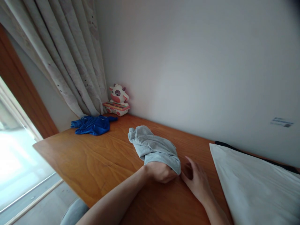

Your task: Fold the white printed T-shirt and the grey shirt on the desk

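Here, crumpled grey cloth (152, 147) draped over left hand (159, 172).

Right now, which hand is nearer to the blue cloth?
The left. The left hand is under the grey cloth, on the side of the blue cloth. The right hand lies further right, beside the grey cloth.

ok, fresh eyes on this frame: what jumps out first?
The grey cloth bunched mid-table, with the left hand pushed in under its near edge and the right hand resting open just beside it. Next, the blue garment crumpled at the far left corner of the wooden table, and behind it the cow toy against the wall by the curtain.
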`<state>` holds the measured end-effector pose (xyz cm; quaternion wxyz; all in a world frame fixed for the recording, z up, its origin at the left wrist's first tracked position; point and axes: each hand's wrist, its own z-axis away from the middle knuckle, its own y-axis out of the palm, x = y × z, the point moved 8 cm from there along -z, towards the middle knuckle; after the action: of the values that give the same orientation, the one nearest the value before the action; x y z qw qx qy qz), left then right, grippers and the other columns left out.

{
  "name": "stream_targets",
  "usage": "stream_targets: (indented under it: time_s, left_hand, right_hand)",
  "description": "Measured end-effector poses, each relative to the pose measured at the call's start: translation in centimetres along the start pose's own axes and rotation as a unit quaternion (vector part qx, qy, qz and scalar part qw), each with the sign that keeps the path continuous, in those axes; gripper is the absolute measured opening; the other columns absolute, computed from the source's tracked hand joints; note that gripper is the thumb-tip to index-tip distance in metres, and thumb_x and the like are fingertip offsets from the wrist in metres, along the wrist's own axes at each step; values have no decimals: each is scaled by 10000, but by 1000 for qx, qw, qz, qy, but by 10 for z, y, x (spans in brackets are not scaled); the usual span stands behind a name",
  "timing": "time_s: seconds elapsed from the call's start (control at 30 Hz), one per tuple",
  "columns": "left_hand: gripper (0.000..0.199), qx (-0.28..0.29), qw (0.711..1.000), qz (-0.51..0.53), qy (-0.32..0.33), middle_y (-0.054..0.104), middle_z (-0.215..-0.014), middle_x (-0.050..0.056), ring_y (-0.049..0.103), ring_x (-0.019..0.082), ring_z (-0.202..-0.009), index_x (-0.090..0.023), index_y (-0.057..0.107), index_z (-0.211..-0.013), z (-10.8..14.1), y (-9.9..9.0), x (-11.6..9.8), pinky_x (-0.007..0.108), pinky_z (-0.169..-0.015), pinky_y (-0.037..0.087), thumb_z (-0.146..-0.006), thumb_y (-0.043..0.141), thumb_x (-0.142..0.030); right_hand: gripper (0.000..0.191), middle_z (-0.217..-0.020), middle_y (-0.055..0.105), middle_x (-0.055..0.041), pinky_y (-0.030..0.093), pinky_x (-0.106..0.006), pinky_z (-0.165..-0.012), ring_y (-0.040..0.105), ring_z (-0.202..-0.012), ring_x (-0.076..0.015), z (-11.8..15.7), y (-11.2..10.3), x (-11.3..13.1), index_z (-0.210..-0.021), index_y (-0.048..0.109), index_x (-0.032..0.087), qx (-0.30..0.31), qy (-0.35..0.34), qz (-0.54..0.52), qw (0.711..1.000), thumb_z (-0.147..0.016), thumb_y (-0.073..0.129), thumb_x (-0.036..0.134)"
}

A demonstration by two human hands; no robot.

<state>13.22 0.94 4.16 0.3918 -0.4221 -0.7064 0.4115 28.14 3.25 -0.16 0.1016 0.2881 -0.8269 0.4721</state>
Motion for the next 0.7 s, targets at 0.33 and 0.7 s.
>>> stream_targets:
  time_s: [0.33, 0.7]
  left_hand:
    - [305, -109, 983, -48, 142, 715, -750, 55, 671, 225, -737, -220, 712, -771, -10, -23, -35, 373, -732, 528, -949, 483, -314]
    - [334, -101, 994, 25, 40, 689, -1297, 82, 621, 233, -1165, -250, 652, -1232, -1, -35, -13, 370, -977, 480, -954, 528, -387]
  right_hand:
    - [363, -1262, 626, -95, 475, -422, -1045, 589, -1195, -260, -2, 6, 30, -1162, 660, 261, 43, -56, -52, 996, -832, 530, 179]
    - [404, -911, 767, -133, 549, -391, -679, 716, -893, -337, 4, -20, -39, -1013, 695, 166, -140, 224, -107, 958, -875, 429, 438]
